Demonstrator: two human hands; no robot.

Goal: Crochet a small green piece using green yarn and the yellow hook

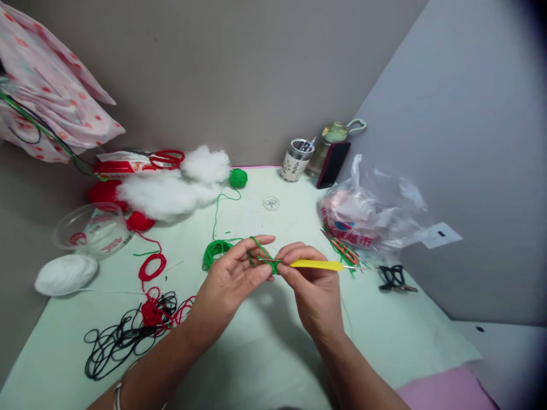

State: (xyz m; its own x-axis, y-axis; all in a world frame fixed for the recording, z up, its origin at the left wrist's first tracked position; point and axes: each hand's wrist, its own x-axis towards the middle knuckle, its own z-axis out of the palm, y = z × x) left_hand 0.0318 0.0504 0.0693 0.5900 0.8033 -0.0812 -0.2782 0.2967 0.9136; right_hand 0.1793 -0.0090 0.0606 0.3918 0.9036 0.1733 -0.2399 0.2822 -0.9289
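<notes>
Between thumb and fingers, my left hand [235, 273] pinches a small piece of green crochet work [274, 266], and a green strand passes over its raised index finger. My right hand [314, 290] grips a crochet hook [316, 265] by its yellow handle; the metal tip points left and meets the green stitches. Behind my left hand lies a loose coil of green yarn [216, 253]. A thin strand runs back from there to a small green yarn ball [238, 178]. Part of the crochet piece is hidden by my fingers.
White stuffing [171, 193], red-handled scissors [167, 159] and a clear plastic bowl [94, 230] are at left. Nearer lie a white yarn ball [66, 274], tangled black cord [123, 336] and red crochet work [154, 312]. A pen can [294, 162], phone [333, 165], plastic bag [371, 208] and orange snips [344, 249] stand or lie right.
</notes>
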